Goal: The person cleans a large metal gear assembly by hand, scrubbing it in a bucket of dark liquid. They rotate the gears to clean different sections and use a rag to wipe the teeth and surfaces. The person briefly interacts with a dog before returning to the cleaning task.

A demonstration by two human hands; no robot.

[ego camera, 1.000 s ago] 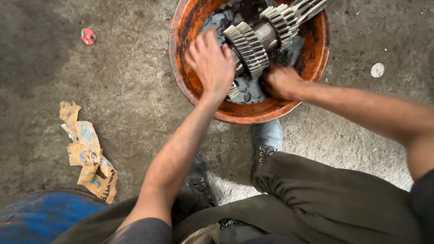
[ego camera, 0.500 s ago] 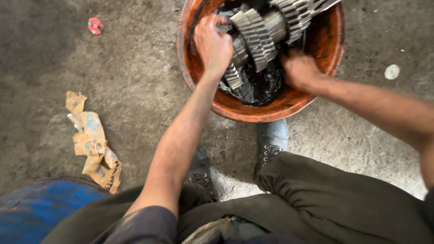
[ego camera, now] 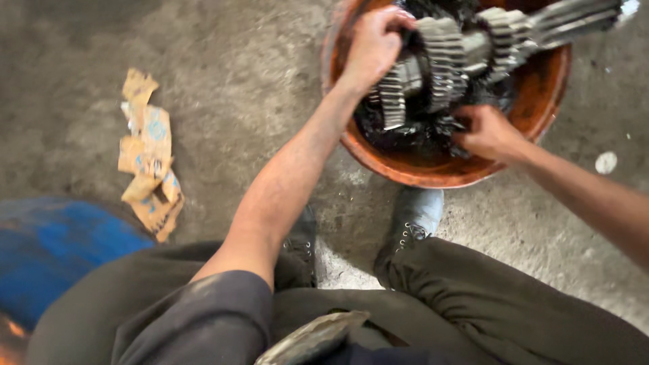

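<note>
Surface: rough grey concrete floor (ego camera: 223,81), stained and dusty, seen from above. No worktop; all items rest on the floor.

Far left, lower corner: a blue rounded drum-like object (ego camera: 54,250), partly cut off by the frame edge. Just above and to its right lies a torn tan cardboard scrap with pale blue print (ego camera: 145,152), flat on the concrete. Bottom of frame: the person's dark trousers (ego camera: 473,311) and a grey lace-up boot (ego camera: 416,213) planted just below the basin.

Upper centre to right: a round orange-rust metal basin (ego camera: 541,94) holding black oily residue. Across it lies a long grey steel gear shaft with several toothed wheels (ego camera: 446,64), its splined end reaching past the basin's upper right rim.

Left hand (ego camera: 372,47): over the basin's left side, grip closed around the left end of the gear shaft, fingers curled over the toothed wheels.

Right hand (ego camera: 487,132): low in the basin, beneath the gear shaft, fingers bent into the black sludge. Whether this grip clasps anything cannot be told; the fingertips are hidden.

Right of the basin: a small white scrap (ego camera: 606,162) on the floor.
</note>
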